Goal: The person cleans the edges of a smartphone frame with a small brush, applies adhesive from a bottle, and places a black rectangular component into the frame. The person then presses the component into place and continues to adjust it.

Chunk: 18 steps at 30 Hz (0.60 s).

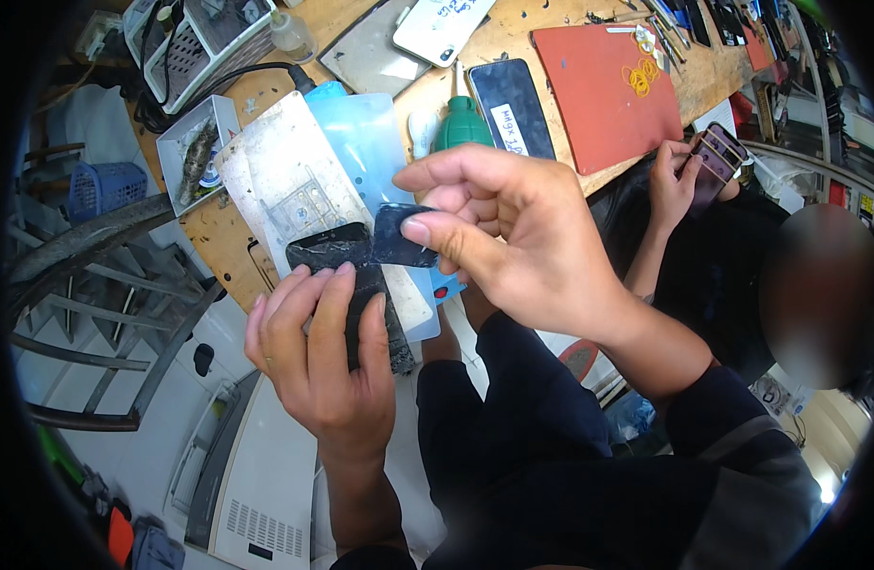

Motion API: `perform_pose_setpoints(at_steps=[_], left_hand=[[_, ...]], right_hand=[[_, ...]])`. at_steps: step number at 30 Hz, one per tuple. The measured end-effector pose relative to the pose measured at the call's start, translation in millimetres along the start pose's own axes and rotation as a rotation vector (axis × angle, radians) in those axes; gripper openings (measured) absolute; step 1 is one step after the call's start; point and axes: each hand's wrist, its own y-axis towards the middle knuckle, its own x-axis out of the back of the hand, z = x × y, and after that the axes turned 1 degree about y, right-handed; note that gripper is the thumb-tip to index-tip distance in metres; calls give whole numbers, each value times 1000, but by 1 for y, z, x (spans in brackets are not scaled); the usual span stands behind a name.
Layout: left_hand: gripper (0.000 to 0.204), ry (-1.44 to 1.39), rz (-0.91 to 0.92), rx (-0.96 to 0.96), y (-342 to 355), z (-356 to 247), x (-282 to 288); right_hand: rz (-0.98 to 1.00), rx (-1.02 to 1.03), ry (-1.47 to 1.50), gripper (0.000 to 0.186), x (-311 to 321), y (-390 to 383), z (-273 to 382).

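Observation:
A black phone-sized panel [384, 285] with a scuffed, streaked surface lies on a pale worn plate [266, 161]. My left hand [327, 356] rests on the panel, its fingers apart and fingertips pressed along its face, covering much of it. Between thumb and bent fingers, my right hand [522, 233] pinches a small dark, flat, card-like piece [399, 235]. The card's left edge meets or overlaps the panel; whether they are joined I cannot tell. Beneath the plate shows a translucent blue sheet [356, 119].
Beyond my right hand are a green bottle [463, 122], a dark phone [513, 95] with a label, and a red mat [598, 104] bearing yellow rubber bands [640, 76]. A white box [194, 157] stands left. At right another person's hand [672, 180] holds a phone.

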Motion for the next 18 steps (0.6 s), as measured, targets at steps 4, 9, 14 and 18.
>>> perform_pose_setpoints(at_steps=[4,9,14,18], left_hand=[[28,-152,-49,61,0,0,-5],[27,8,15,4,0,-3,1],[26,83,33,-7,1,-5,3],[26,98,34,-4,1,-4,2]], right_hand=[[-91,628,-406,26,0,-5,-11],[-121,1032,-854,27,-5,-7,-26],[-196,1108,-905,28,-12,-5,-35],[-194,1190,-896,29,-12,2,-41]])
